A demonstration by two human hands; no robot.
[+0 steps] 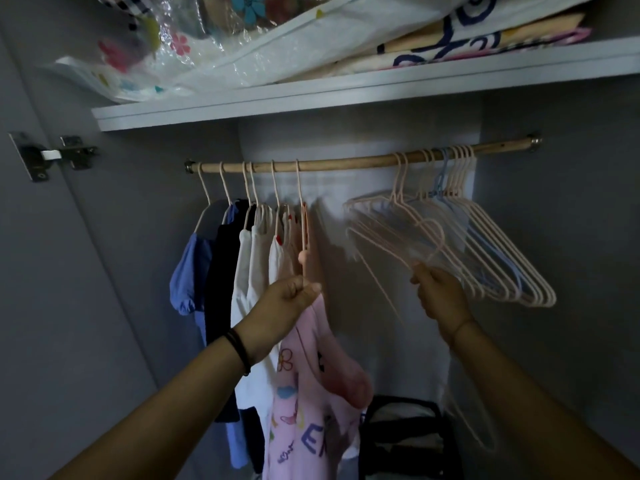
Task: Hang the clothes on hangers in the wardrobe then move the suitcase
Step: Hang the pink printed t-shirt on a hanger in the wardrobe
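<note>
**Clerk:** Item one, the rail?

**Keeper:** Wooden rail [346, 162], running across the wardrobe under the white shelf [311, 98]. Clothes hang on its left part: blue garment [188, 271], dark garment [221, 306], white garments [249, 271], then the pink shirt [311, 393] with printed letters and flowers, rightmost of the row.

**Clerk:** Hangers?

**Keeper:** Pink shirt's hanger [301, 209], hooked on the rail. Bunch of empty hangers [502, 265] at the rail's right end, pink wire, with one blue hanger [441, 174] among them. One loose pink hanger [375, 278], blurred, in front of the bunch.

**Clerk:** State of each grip?

**Keeper:** Left grip [284, 299]: thumb and fingers pinched on the wire of the pink shirt's hanger, just above the shirt's shoulder. Black band [239, 351] on that wrist. Right grip [440, 292]: fingers closed on the loose pink hanger near its neck, just beside the lower edge of the bunch.

**Clerk:** Other entries?

**Keeper:** Clear plastic bags of patterned bedding [277, 46] on the shelf, overhanging its front edge. Door hinge [59, 154] on the left wall. Black-framed bag [401, 431] low in the wardrobe, right of the pink shirt's hem.
</note>
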